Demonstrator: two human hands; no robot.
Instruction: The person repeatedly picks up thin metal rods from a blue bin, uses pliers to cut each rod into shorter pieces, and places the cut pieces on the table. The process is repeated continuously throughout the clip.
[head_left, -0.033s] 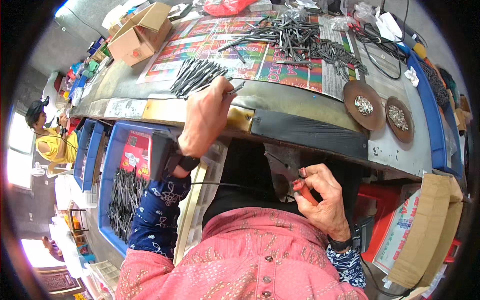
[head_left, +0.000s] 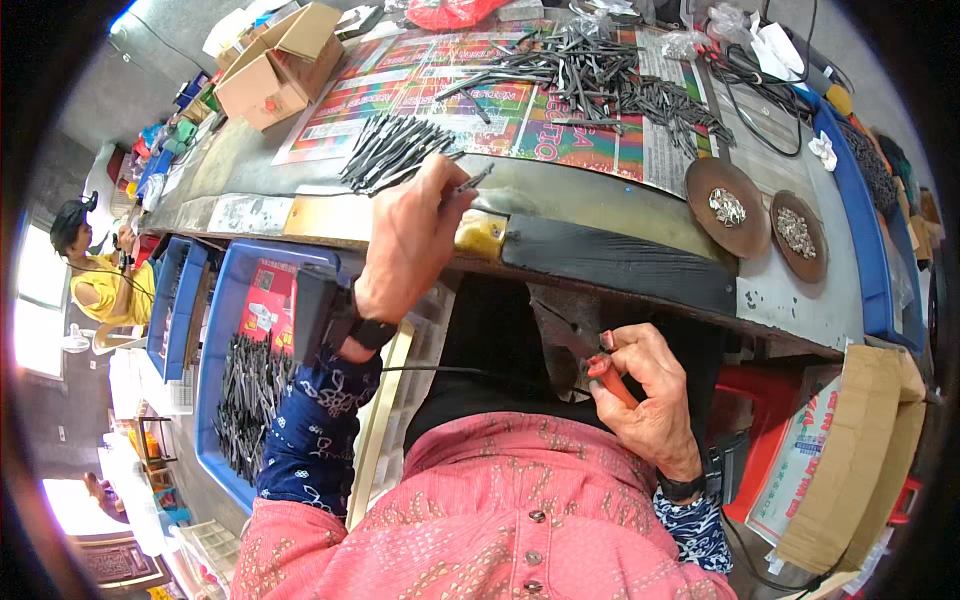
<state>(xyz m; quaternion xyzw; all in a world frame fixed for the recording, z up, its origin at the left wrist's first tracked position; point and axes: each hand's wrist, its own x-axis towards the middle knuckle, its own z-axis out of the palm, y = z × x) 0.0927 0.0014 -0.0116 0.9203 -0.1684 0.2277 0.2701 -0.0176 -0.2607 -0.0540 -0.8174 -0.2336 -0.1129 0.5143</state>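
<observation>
At the table's front edge, my left hand (head_left: 415,225) is closed in a pinch, with a short thin black strip (head_left: 478,178) poking out past its fingertips. The hand rests beside the near end of a neat pile of black strips (head_left: 395,150). Lower down and to the right, over my lap, my right hand (head_left: 648,395) is closed around a red-handled tool (head_left: 610,378). Its dark, slim end points up and left; I cannot make out its exact kind. A larger loose heap of black strips (head_left: 590,75) lies farther back on printed sheeting (head_left: 430,100).
Two brown dishes (head_left: 712,180) of small silvery pieces stand at the table's right. A blue bin (head_left: 215,400) of black strips sits below left. A cardboard box (head_left: 275,75) is far left, another carton (head_left: 850,450) lower right. Someone in yellow (head_left: 100,285) sits at far left.
My left hand and the strip in it have shifted very slightly. The right hand stays in nearly the same place with the tool.
</observation>
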